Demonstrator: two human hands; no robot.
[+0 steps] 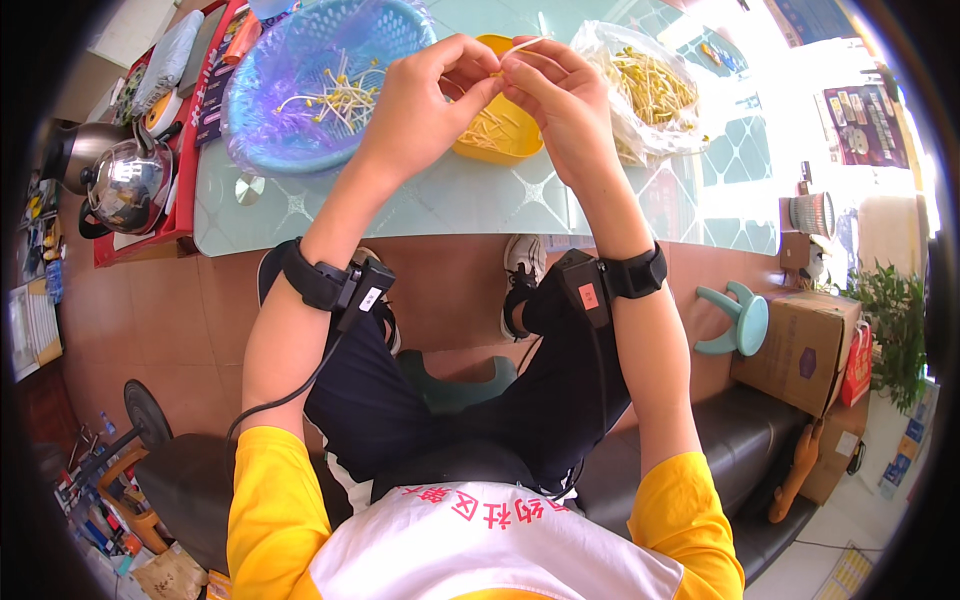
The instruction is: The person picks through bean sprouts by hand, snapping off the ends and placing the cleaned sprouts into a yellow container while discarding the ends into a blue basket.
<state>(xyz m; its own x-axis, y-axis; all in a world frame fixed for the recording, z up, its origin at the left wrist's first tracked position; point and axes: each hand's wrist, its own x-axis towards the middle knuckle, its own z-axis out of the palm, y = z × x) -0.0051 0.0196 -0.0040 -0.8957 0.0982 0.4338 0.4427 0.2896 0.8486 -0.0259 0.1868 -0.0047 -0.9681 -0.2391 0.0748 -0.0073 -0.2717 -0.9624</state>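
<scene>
My left hand (435, 97) and my right hand (559, 97) meet fingertip to fingertip above a yellow plastic container (517, 155). Between them is a bean sprout (525, 45), its pale stem crossing the right fingers. Thin root pieces (491, 131) lie in the container. On the left stands a blue plastic basket (247, 142) lined with a clear bag, with bean sprouts (341, 97) inside. An open clear plastic bag (626, 146) full of yellow-headed bean sprouts (652, 86) lies to the right of the container.
The glass-topped table (450, 202) carries all of these. A glass kettle (131, 184) stands on a red tray (180, 202) at its left end. At the right, a light green stool (746, 322) stands beside a cardboard box (795, 345). Cables run from both wrist-worn devices.
</scene>
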